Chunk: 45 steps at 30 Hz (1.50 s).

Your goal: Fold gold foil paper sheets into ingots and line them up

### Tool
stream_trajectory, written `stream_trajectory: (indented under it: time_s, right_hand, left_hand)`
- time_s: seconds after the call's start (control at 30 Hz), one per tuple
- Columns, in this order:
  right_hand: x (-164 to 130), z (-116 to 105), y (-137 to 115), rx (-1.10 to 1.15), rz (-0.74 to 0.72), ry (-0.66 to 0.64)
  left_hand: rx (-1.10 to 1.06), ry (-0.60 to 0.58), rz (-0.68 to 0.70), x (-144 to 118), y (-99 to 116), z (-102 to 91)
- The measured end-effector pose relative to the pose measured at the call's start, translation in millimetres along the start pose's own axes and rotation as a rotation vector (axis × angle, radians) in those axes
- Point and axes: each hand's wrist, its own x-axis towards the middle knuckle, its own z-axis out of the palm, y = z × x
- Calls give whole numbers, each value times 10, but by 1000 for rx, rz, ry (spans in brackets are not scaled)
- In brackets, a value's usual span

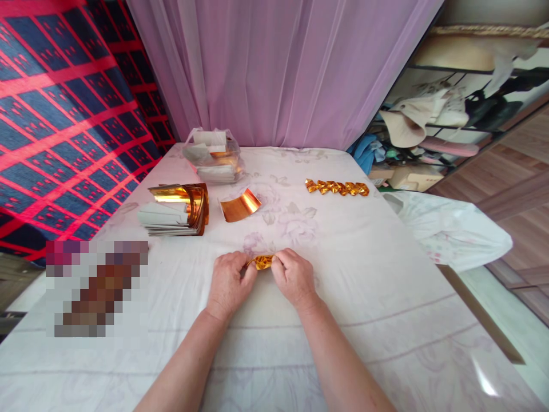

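Between my hands is a small piece of folded gold foil paper (pixel 263 262), crumpled in the middle. My left hand (pixel 233 281) pinches its left end and my right hand (pixel 295 276) pinches its right end, both just over the tablecloth. Beyond them lies a single curved sheet of gold foil paper (pixel 241 206). To its left sits a thick stack of gold foil sheets (pixel 175 212), bent over with pale backs showing. A row of folded gold foil pieces (pixel 337 187) lies at the far right of the table.
A clear plastic bag (pixel 213 157) of paper bundles stands at the table's far left, before a purple curtain (pixel 266 68). A blurred-out item (pixel 100 289) lies at the left. Right of the table are a white plastic bag (pixel 458 229) and a shelf with a cap (pixel 405 126) and shoes.
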Motion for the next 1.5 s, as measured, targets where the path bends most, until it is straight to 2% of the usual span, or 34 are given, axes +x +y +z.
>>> stream_trajectory:
  time_s: [0.5, 0.8, 1.0, 1.17, 1.3, 1.5]
  right_hand:
    - [11, -57, -19, 86, -21, -64]
    - [-3, -13, -2, 79, 33, -55]
    - [16, -58, -20, 160, -27, -98]
    - [22, -87, -48, 230, -3, -75]
    - [16, -69, -47, 196, -4, -64]
    - [8, -56, -34, 135, -1, -61]
  left_hand:
    - [-14, -14, 10, 9, -6, 2]
    - [-160, -30, 78, 19, 18, -49]
    - [-186, 15, 38, 21, 21, -52]
    - [-165, 25, 1, 14, 21, -32]
    - [-157, 38, -25, 3, 16, -24]
    - [-208, -17, 9, 13, 30, -45]
